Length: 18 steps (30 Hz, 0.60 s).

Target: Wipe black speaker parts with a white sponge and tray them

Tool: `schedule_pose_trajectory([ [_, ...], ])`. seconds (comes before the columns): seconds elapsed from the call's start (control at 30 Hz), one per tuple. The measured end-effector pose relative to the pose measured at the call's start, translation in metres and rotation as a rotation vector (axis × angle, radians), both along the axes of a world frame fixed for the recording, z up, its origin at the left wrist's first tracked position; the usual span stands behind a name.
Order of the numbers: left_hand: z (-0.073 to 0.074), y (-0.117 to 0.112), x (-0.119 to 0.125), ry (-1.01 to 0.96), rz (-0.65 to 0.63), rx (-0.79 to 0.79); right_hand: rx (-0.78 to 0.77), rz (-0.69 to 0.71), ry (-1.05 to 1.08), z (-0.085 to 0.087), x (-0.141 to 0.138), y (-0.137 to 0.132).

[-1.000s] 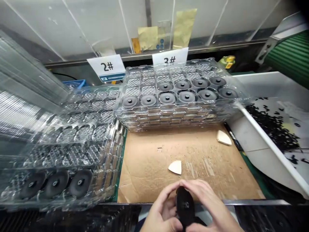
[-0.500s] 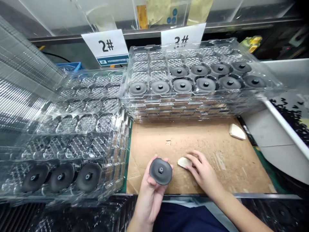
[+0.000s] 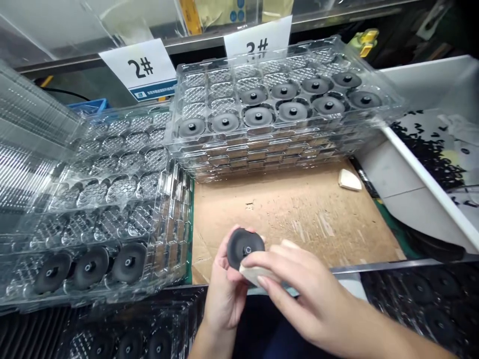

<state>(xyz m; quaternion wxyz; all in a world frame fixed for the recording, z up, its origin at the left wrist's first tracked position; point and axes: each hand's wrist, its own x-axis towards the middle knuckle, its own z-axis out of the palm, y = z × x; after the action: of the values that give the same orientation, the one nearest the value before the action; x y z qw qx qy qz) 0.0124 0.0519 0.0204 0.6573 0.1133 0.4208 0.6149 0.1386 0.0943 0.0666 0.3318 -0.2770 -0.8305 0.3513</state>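
Note:
My left hand [image 3: 226,284] grips a black disc [image 3: 239,247] by its edge, with the face that has a small central post turned up. Pinched between the thumb and fingers of my right hand [image 3: 303,284] is a cream-coloured block [image 3: 258,274], held against or just over the disc's near right edge; actual contact is hard to make out. My right fingers cover part of both things. A second cream-coloured block [image 3: 350,180] lies on the cardboard [image 3: 277,214] at the far right.
Beyond the cardboard stands a stack of clear trays [image 3: 258,142], the top one partly filled with black discs. Another clear tray stack [image 3: 160,239] rises on the left, with three discs in its near row. At right, a white bin [image 3: 422,174] contains many small black pieces.
My right hand has lifted the cream-coloured block off the cardboard and brought it left to the disc. The disc has tilted somewhat in my left hand. The camera view has shifted.

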Motion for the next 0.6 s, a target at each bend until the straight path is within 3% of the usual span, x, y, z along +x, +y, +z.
schedule_pose_trajectory([
  [0.07,0.002,-0.001,0.004,0.030,-0.013,-0.039,-0.006,-0.014,-0.022,-0.001,0.001,-0.001],
  [0.13,0.003,-0.002,0.008,0.015,-0.069,-0.024,0.113,-0.137,0.054,-0.001,0.003,-0.002],
  [0.2,0.004,-0.002,0.011,-0.029,-0.118,0.053,0.191,-0.163,0.115,-0.001,0.009,-0.006],
  [0.3,0.007,-0.003,0.011,-0.073,-0.142,0.139,0.044,-0.044,0.081,-0.005,0.034,-0.016],
  [0.33,0.008,-0.004,0.012,-0.077,-0.140,0.141,-0.042,-0.078,0.076,-0.011,0.045,-0.018],
  [0.47,0.011,-0.002,0.018,-0.081,-0.132,0.110,-0.318,-0.521,0.085,-0.060,0.078,-0.012],
  [0.53,0.012,-0.001,0.023,-0.093,-0.153,0.104,-0.385,-0.582,0.047,-0.090,0.079,-0.004],
  [0.6,0.012,-0.001,0.028,-0.103,-0.173,0.094,-0.401,-0.545,0.001,-0.115,0.073,0.005],
])
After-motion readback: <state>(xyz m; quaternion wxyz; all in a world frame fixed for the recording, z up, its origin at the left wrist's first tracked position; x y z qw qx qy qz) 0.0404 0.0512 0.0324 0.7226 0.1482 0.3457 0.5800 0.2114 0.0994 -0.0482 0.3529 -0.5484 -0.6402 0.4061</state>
